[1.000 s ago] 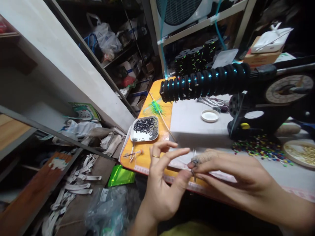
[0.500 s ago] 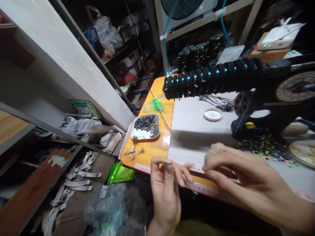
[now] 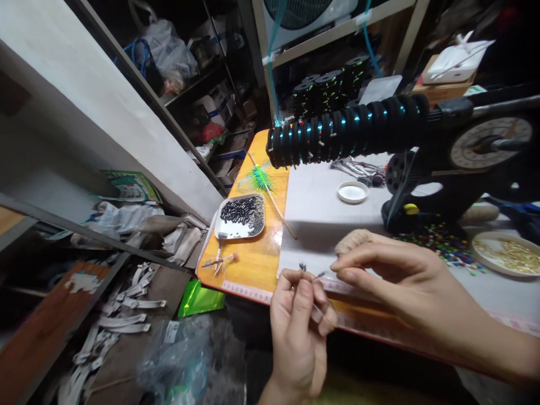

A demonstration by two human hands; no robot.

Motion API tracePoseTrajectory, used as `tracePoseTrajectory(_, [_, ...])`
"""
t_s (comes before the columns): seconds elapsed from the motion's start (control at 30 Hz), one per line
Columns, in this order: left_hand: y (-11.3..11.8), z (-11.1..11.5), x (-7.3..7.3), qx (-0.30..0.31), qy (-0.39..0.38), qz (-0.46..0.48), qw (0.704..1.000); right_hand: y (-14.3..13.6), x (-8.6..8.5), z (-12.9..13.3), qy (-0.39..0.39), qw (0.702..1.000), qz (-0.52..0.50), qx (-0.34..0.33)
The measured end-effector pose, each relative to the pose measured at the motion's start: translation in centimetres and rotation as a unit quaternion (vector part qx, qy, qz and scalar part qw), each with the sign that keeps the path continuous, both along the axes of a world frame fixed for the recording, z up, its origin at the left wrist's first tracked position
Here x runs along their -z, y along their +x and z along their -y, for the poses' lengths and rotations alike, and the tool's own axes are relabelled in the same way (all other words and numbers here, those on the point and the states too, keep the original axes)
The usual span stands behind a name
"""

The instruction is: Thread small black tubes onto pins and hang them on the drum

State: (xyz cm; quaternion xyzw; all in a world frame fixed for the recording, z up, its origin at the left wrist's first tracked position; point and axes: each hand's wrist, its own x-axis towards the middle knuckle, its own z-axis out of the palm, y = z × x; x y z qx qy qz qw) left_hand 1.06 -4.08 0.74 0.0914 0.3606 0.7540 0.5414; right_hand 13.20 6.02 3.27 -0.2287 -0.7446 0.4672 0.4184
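White tray (image 3: 226, 230) of dark pellets (image 3: 240, 211), on an orange tabletop (image 3: 255, 253); our left hand (image 3: 300, 326), thumb against fingers, pinching a small dark piece (image 3: 302, 267) at the near edge; our right hand (image 3: 405, 281), beside it, fingertips close, grip unclear to us; loose coloured beads (image 3: 459, 254).

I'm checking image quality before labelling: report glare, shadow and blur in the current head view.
Head view: glare on the table beside the tray; head view: shadow band across the sheet; head view: small dark piece at the left hand too blurred to identify.
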Motion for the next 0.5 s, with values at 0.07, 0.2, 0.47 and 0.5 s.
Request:
tracePoseTrajectory(0.07, [0.2,0.0,0.0,-0.003,0.010,0.004,1.000,-0.1,0.0,0.0,-0.002,1.000,0.002,-0.012])
tracePoseTrajectory(0.2, [0.7,0.2,0.4,0.006,0.042,0.011,0.999,-0.1,0.2,-0.2,-0.034,0.999,-0.012,0.004])
tracePoseTrajectory(0.47, [1.5,-0.1,1.7,0.000,0.055,-0.006,0.998,-0.3,0.6,0.5,-0.124,0.987,-0.057,-0.087])
tracePoseTrajectory(0.5, [1.6,0.0,1.9,0.007,0.056,-0.020,0.998,-0.3,0.6,0.5,-0.110,0.988,-0.056,-0.088])
